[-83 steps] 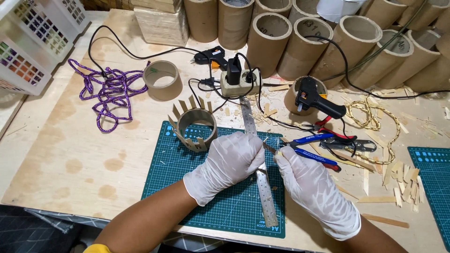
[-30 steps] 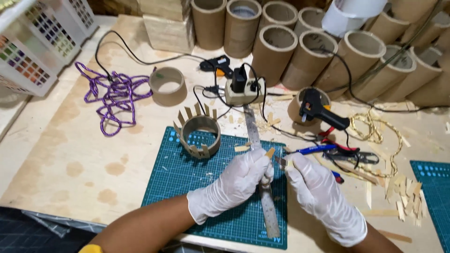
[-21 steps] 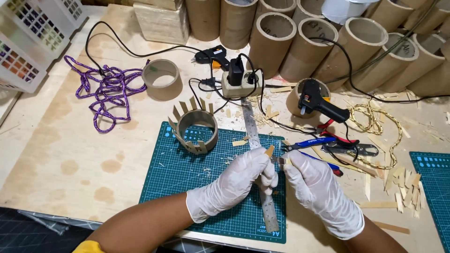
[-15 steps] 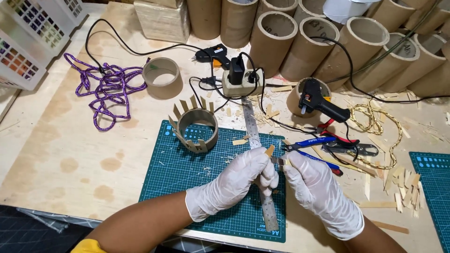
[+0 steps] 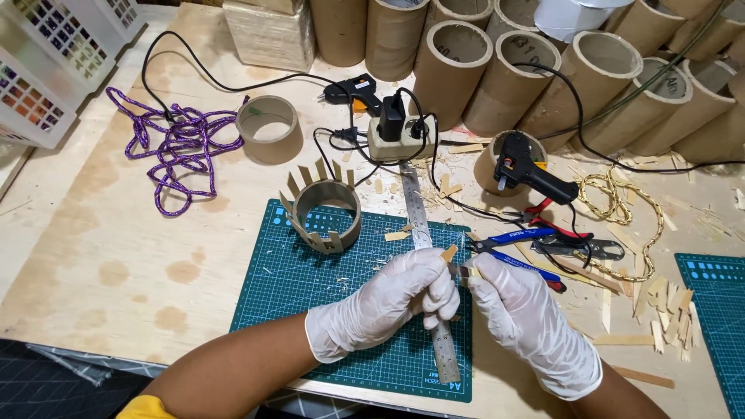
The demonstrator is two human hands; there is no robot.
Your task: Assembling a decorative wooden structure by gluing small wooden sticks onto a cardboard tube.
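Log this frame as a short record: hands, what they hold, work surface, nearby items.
left hand: gloved left hand, pinching a wood strip
right hand: gloved right hand, fingertips at the same strip; grip hidden
under hands: steel ruler lying on green cutting mat
on mat: cardboard ring with strips glued around it
right of hands: blue pliers, glue gun
left: purple cord

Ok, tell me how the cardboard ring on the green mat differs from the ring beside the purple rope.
The ring on the mat has wooden sticks standing around its wall; the plain ring has a bare wall. The first sits on the green cutting mat, the second on the bare wooden table. Both are short, open cardboard tube sections, standing upright.
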